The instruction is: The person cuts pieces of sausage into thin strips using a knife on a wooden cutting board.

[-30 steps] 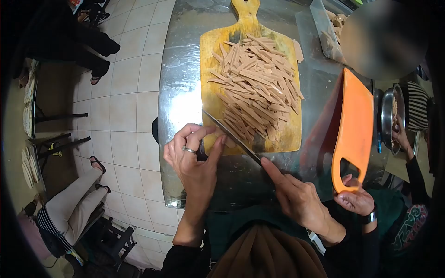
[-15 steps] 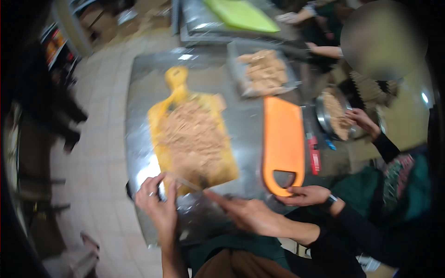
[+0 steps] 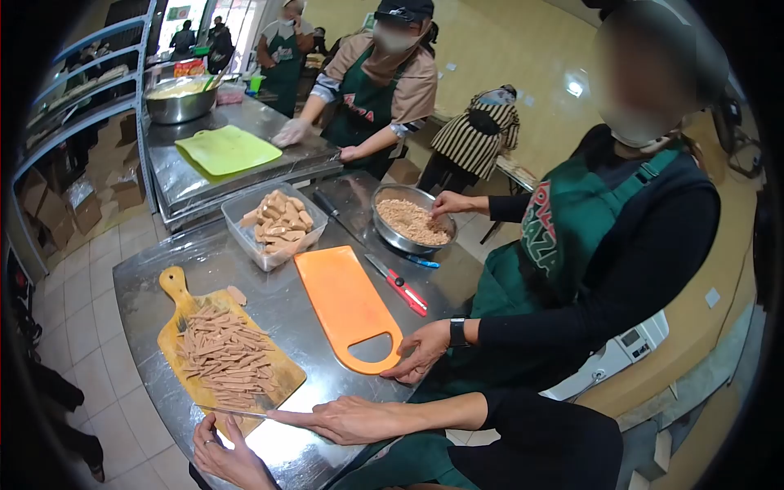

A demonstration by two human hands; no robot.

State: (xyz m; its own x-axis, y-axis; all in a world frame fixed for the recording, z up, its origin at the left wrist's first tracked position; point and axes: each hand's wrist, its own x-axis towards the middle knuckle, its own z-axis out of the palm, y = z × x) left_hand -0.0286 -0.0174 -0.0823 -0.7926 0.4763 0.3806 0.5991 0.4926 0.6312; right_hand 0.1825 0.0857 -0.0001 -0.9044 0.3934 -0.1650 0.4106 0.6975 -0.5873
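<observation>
My right hand [image 3: 347,420] grips a knife, its index finger stretched toward the thin blade [image 3: 237,412], which lies over the near end of a yellow cutting board [image 3: 286,380]. Close below the blade is my left hand [image 3: 224,457], a ring on one finger, thumb and forefinger apart with their tips near the blade. A heap of pinkish-brown strips [image 3: 220,351] covers much of the board. One small flat piece [image 3: 237,295] lies at its far right edge.
Beside me, a co-worker's hand [image 3: 420,351] touches an orange cutting board [image 3: 343,302]; the other reaches into a steel bowl [image 3: 388,235] of crumbly bits. A clear tub [image 3: 245,237] holds brown pieces. A red-handled knife [image 3: 406,294] lies alongside. Behind, a green board [image 3: 229,151] rests on another table.
My view has swung right and up, showing the co-workers and back table. Both my hands stay by the knife at the board's near end.
</observation>
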